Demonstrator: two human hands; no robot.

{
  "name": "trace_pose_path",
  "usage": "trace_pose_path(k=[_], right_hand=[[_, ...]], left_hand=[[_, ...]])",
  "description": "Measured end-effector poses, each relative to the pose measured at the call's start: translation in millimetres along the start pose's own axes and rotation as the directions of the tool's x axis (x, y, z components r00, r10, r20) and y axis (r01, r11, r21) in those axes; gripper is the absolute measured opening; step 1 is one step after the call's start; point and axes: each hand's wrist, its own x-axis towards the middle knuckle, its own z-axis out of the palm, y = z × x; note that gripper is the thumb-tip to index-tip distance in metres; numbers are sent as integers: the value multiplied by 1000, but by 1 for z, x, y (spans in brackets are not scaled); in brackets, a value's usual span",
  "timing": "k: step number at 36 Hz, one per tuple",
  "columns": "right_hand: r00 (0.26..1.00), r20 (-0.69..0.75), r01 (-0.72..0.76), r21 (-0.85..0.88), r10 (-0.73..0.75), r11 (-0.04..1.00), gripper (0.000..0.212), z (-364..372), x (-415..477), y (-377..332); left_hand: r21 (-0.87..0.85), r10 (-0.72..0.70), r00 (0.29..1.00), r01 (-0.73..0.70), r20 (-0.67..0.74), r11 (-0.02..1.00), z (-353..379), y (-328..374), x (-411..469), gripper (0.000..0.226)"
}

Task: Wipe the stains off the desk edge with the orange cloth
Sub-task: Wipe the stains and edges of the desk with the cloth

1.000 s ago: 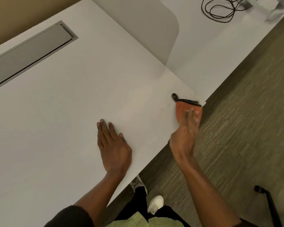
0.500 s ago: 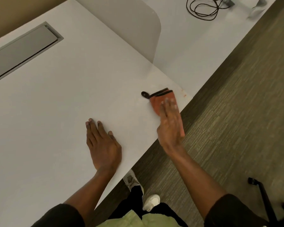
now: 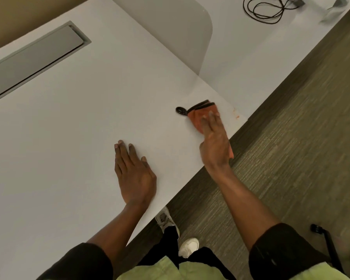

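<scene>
Straight fingers (image 3: 211, 120) of the right hand (image 3: 215, 142) are pressing the folded orange cloth (image 3: 199, 116) on the white bench (image 3: 69, 138); the wipe is risking missing the orange stains (image 3: 236, 115) (by the corner).

Premises are presenting as an office. A long white surface (image 3: 69, 138) is filling the left and centre of the frame, with a recessed grey cable flap (image 3: 34, 57) at upper left. A rounded grey divider panel (image 3: 170, 31) at top centre is separating it from a neighbouring workstation (image 3: 240, 57), where a coiled black cable (image 3: 265, 11) is lying at upper right. Ribbed grey-brown carpet (image 3: 291, 128) is covering the floor at right. A black chair leg (image 3: 327, 245) is showing at lower right.
</scene>
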Motion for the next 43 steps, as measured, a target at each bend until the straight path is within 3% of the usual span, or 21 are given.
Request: trace_pose_path(k=[3, 8, 11, 18, 25, 33, 43], right_hand=[[1000, -12, 12, 39, -12, 999, 73, 2, -14, -10], [946, 88, 303, 102, -312, 947, 61, 17, -64, -41], [912, 146, 375, 80, -382, 924, 64, 20, -74, -40], [907, 182, 385, -1, -379, 923, 73, 26, -42, -34], [967, 156, 203, 9, -202, 979, 72, 31, 11, -59], [873, 333, 373, 15, -357, 928, 73, 10, -76, -36], [943, 206, 265, 0, -260, 964, 76, 17, 28, -36]], left_hand=[[9, -1, 1000, 1, 0, 1000, 1, 0, 0, 62], [-1, -5, 1000, 5, -9, 1000, 2, -1, 1, 62], [-3, -9, 1000, 9, -18, 1000, 2, 0, 0, 63], [22, -3, 1000, 3, -7, 1000, 4, -1, 2, 63], [12, -18, 1000, 18, 20, 1000, 0, 0, 1, 64], [-4, -20, 999, 20, 28, 1000, -2, 1, 2, 64], [0, -23, 1000, 23, 4, 1000, 1, 0, 2, 62]])
